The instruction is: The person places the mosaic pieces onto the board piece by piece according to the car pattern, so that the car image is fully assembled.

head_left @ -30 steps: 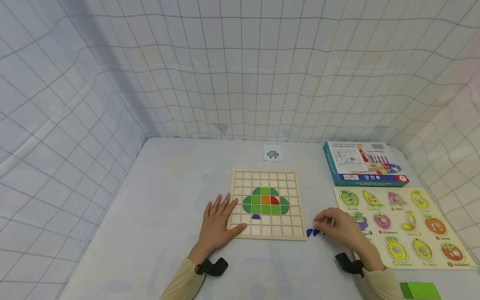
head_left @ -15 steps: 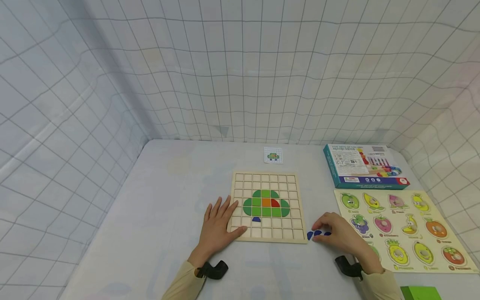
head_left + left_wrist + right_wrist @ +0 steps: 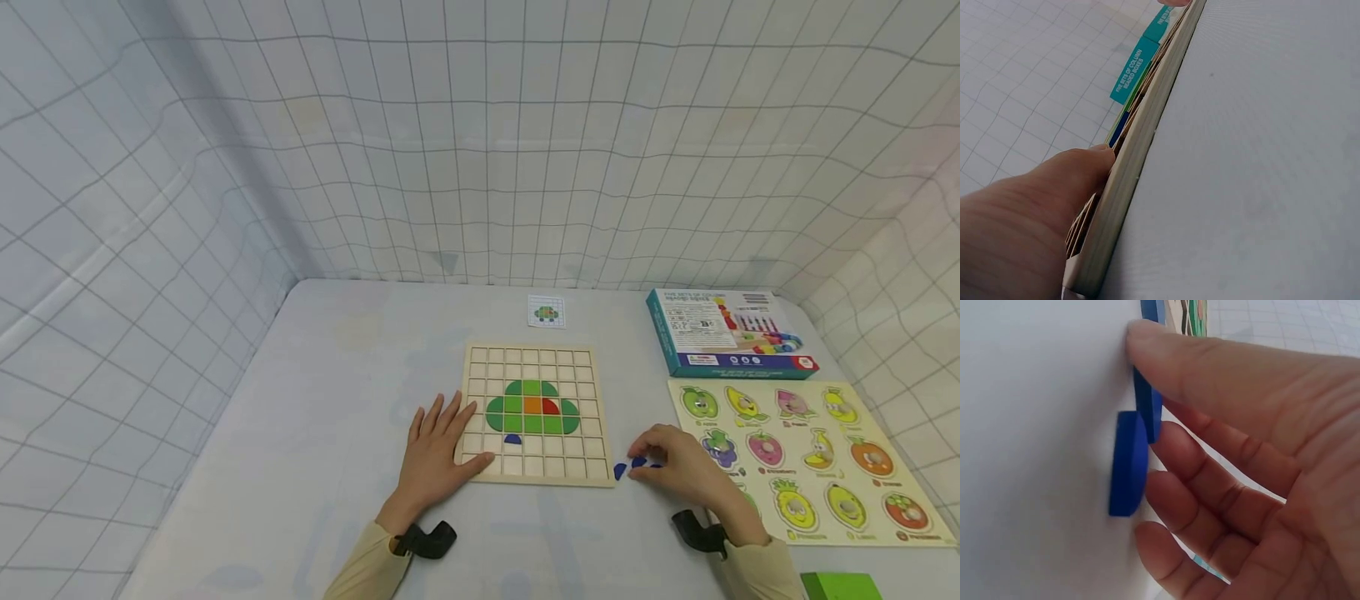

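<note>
A wooden grid board [image 3: 531,477] holds green pieces [image 3: 512,419], an orange square [image 3: 532,406], a red piece [image 3: 551,407] and one blue half-round piece [image 3: 513,439]. My left hand [image 3: 433,461] rests at the board's left side with fingers spread, its thumb over the front left corner. Right of the board, my right hand [image 3: 681,468] pinches a blue half-round tile [image 3: 639,462] between thumb and fingers, low at the table. Another blue half-round tile [image 3: 620,472] lies beside the board's corner, and one more [image 3: 1127,464] sits under the curled fingers in the right wrist view.
A small pattern card [image 3: 547,312] lies behind the board. To the right are a toy box [image 3: 731,332] and a fruit puzzle board [image 3: 817,417], close to the right hand. A green block [image 3: 842,586] stands at the front right. Gridded cloth walls [image 3: 480,167] surround the table.
My right hand has come down onto the blue tiles and closed on one, shifting it slightly right and away from the one by the board. My left hand has stayed put.
</note>
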Tool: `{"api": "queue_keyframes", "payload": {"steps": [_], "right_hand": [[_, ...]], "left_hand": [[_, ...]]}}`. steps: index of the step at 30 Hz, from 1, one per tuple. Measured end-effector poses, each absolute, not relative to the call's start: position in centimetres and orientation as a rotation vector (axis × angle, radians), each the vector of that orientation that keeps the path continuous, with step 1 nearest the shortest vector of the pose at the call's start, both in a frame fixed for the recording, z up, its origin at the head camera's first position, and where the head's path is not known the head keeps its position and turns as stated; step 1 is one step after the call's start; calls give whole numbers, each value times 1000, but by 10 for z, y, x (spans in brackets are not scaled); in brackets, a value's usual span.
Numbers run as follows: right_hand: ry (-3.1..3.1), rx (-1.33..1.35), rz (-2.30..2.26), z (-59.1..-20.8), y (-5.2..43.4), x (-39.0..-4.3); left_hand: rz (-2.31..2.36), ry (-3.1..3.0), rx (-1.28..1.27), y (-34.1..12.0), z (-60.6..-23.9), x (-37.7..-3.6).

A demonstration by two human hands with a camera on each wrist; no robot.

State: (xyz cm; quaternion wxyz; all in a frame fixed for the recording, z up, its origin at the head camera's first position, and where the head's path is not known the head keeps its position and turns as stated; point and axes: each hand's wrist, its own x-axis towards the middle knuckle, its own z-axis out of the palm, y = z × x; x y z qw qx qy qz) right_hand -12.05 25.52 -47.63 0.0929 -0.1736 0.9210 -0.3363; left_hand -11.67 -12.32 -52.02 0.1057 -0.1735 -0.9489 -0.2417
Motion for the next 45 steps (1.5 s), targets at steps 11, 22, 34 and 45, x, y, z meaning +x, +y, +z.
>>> {"api": "queue_keyframes", "payload": {"steps": [11,22,34,45], "right_hand": [[2716,-585,-970,-474,263,-122],[2668,-491,-956,-470,257,-130],[2508,-441,-988,-465,257,-142],[2578,-376,-974,-467,253,-137]], "left_hand": [[-715,-2791,-526,-121,-519,-118],[-712,-2802,-520,-122,-518,-117],[-705,-2800,-524,-122,-519,-118],[-725,-2826,-498,-123,-518,-116]]}}
